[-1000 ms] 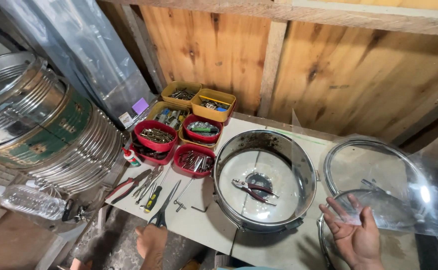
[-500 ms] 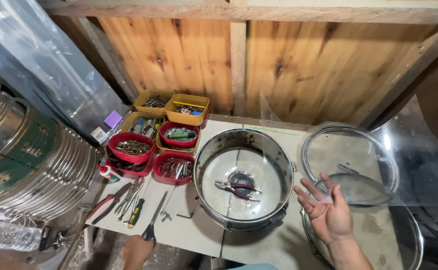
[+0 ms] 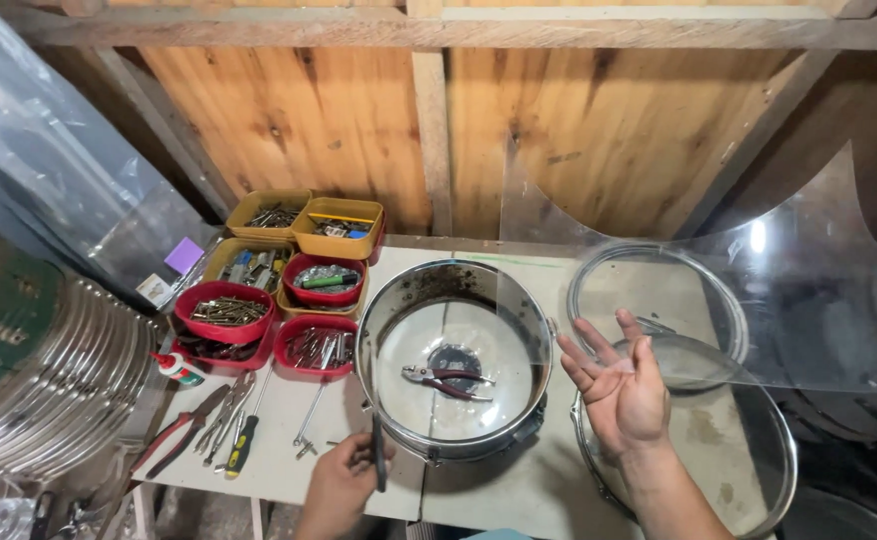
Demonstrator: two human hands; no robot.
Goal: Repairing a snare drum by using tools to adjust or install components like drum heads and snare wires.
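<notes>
A shiny metal drum shell (image 3: 456, 365) stands on the white table (image 3: 519, 490), with red-handled pliers (image 3: 444, 380) lying inside it. My left hand (image 3: 344, 480) is at the shell's near-left rim, fingers closed around a thin dark tool (image 3: 379, 462). My right hand (image 3: 619, 385) is raised palm-up to the right of the shell, fingers spread, touching the lower edge of a large clear plastic sheet (image 3: 759, 290). Beneath that sheet lie two metal hoops, one farther back (image 3: 659, 300) and one nearer (image 3: 699, 450).
Red and yellow trays (image 3: 279, 275) of screws and small parts sit at the table's left. Pliers and screwdrivers (image 3: 214, 425) and a small glue bottle (image 3: 177, 368) lie in front of them. A stack of chrome hoops (image 3: 49, 370) stands at far left. A wooden wall is behind.
The view has shifted, bringing the drum shell closer to centre. My right hand has risen with the clear sheet. My left hand has come up to the shell's rim with the thin tool.
</notes>
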